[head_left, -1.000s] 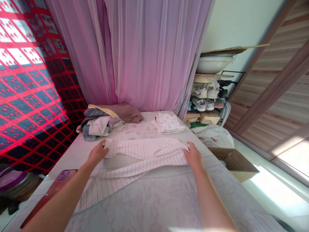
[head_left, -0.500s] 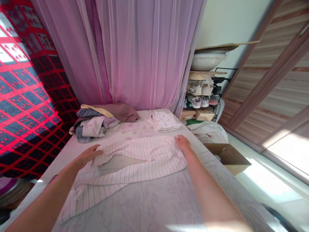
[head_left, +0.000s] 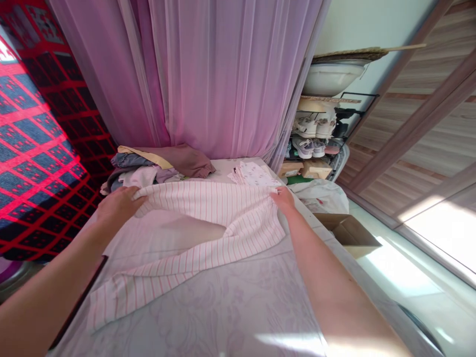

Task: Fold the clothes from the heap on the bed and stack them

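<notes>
A pair of pink-and-white striped pants [head_left: 208,206] stretches between my two hands. My left hand [head_left: 121,204] is closed on the hem of the far leg, and my right hand [head_left: 283,198] pinches the waist corner. The far edge is pulled taut and raised off the bed. The near leg lies slack on the floral bedsheet [head_left: 230,317], its hem toward the lower left. Behind the pants, a folded stack of white printed cloth [head_left: 256,173] sits close to my right hand. Beyond my left hand is a heap of mixed clothes [head_left: 163,161].
Purple curtains [head_left: 215,79] hang along the bed's far side. To the right stand a shoe rack [head_left: 312,134] with shoes and a white basin [head_left: 330,79], a white plastic bag [head_left: 320,196] and an open cardboard box [head_left: 347,233]. A red-and-black checked cloth [head_left: 40,134] hangs at left.
Both hands have lifted the far edge of the pants away from me, and the left has moved outward, drawing the far leg straighter. The near leg stays on the bed.
</notes>
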The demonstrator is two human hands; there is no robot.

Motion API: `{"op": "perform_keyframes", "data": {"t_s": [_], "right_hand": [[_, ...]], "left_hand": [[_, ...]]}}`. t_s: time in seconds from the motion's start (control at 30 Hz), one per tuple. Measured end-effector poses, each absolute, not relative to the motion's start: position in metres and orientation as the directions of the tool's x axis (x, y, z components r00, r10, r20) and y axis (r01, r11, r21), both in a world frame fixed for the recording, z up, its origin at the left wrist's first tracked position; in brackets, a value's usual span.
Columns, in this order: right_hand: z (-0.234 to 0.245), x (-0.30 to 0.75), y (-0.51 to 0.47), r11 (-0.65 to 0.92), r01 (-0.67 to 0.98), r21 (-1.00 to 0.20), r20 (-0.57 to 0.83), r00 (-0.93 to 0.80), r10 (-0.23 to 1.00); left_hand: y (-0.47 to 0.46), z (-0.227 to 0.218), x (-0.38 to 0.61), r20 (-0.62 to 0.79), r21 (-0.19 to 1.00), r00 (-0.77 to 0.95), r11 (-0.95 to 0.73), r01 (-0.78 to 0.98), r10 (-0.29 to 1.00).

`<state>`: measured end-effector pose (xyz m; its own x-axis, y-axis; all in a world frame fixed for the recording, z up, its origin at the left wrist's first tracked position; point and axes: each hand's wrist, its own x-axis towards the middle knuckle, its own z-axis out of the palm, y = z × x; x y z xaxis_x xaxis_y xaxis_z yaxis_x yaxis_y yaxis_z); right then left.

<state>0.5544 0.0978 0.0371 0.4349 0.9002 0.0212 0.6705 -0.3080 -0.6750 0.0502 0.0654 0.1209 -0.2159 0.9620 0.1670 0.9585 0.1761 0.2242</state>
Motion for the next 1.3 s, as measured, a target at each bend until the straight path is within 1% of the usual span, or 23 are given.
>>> {"op": "perform_keyframes", "data": {"t_s": [0.07,0.1,0.17,0.23,0.3,0.33,0.4,0.47,0.53,0.6,0.63,0.73,0.8,0.87,0.93,1.0,1.1,1.17,1.23,1.3], "right_hand": [[0.033,0.546,0.097,-0.340,0.674,-0.656,-0.010,0.443,0.897],[0.031,0.542,0.095,-0.355,0.676,-0.645,-0.036,0.437,0.899],[0.027,0.537,0.086,-0.372,0.680,-0.632,-0.080,0.420,0.904],[0.026,0.537,0.073,-0.390,0.688,-0.612,-0.119,0.407,0.905],[0.027,0.541,0.057,-0.396,0.703,-0.590,-0.158,0.381,0.911],[0.028,0.543,0.048,-0.393,0.712,-0.582,-0.180,0.359,0.916],[0.028,0.546,0.032,-0.382,0.723,-0.576,-0.230,0.306,0.924],[0.025,0.546,0.017,-0.363,0.713,-0.600,-0.261,0.255,0.931],[0.021,0.547,0.007,-0.352,0.686,-0.637,-0.238,0.260,0.936],[0.017,0.555,0.001,-0.355,0.673,-0.648,-0.159,0.336,0.928],[0.016,0.562,-0.001,-0.364,0.681,-0.636,-0.112,0.385,0.916],[0.017,0.587,-0.009,-0.419,0.734,-0.535,-0.017,0.486,0.874],[0.017,0.600,-0.016,-0.490,0.758,-0.431,-0.036,0.528,0.849],[0.017,0.605,-0.023,-0.545,0.768,-0.337,-0.091,0.550,0.830],[0.018,0.602,-0.028,-0.556,0.775,-0.302,-0.121,0.547,0.828],[0.019,0.595,-0.030,-0.534,0.786,-0.312,-0.083,0.538,0.839],[0.024,0.582,-0.029,-0.486,0.826,-0.287,0.075,0.525,0.848],[0.025,0.575,-0.027,-0.442,0.857,-0.265,0.151,0.490,0.859],[0.022,0.568,-0.022,-0.381,0.882,-0.276,0.168,0.435,0.885],[0.018,0.563,-0.016,-0.320,0.902,-0.290,0.165,0.377,0.911]], "left_hand": [[0.065,0.112,0.059,0.195,0.107,-0.165,0.147,0.983,0.967],[0.062,0.105,0.064,0.188,0.093,-0.150,0.135,0.987,0.971],[0.051,0.085,0.073,0.141,0.107,-0.089,0.074,0.991,0.986],[0.033,0.064,0.081,0.043,0.166,0.022,-0.029,0.986,0.999],[0.010,0.047,0.088,-0.134,0.311,0.163,-0.114,0.944,0.977],[-0.001,0.041,0.091,-0.194,0.391,0.258,-0.167,0.905,0.947],[-0.022,0.033,0.096,-0.209,0.484,0.407,-0.268,0.833,0.889],[-0.036,0.032,0.099,-0.164,0.492,0.484,-0.354,0.795,0.859],[-0.045,0.037,0.103,-0.146,0.458,0.494,-0.384,0.802,0.857],[-0.049,0.044,0.108,-0.168,0.438,0.479,-0.370,0.819,0.862],[-0.050,0.048,0.111,-0.183,0.438,0.473,-0.359,0.824,0.862],[-0.050,0.056,0.127,-0.186,0.466,0.490,-0.363,0.807,0.852],[-0.049,0.057,0.140,-0.176,0.459,0.513,-0.391,0.798,0.840],[-0.046,0.054,0.150,-0.197,0.424,0.542,-0.427,0.799,0.817],[-0.042,0.051,0.157,-0.226,0.386,0.567,-0.462,0.798,0.792],[-0.036,0.050,0.157,-0.242,0.372,0.570,-0.467,0.802,0.786],[-0.021,0.052,0.146,-0.242,0.345,0.494,-0.402,0.848,0.835],[-0.007,0.052,0.132,-0.202,0.292,0.365,-0.299,0.908,0.909],[0.010,0.050,0.114,-0.095,0.240,0.174,-0.147,0.960,0.980],[0.028,0.048,0.093,0.035,0.230,-0.009,0.001,0.973,0.999]]}}
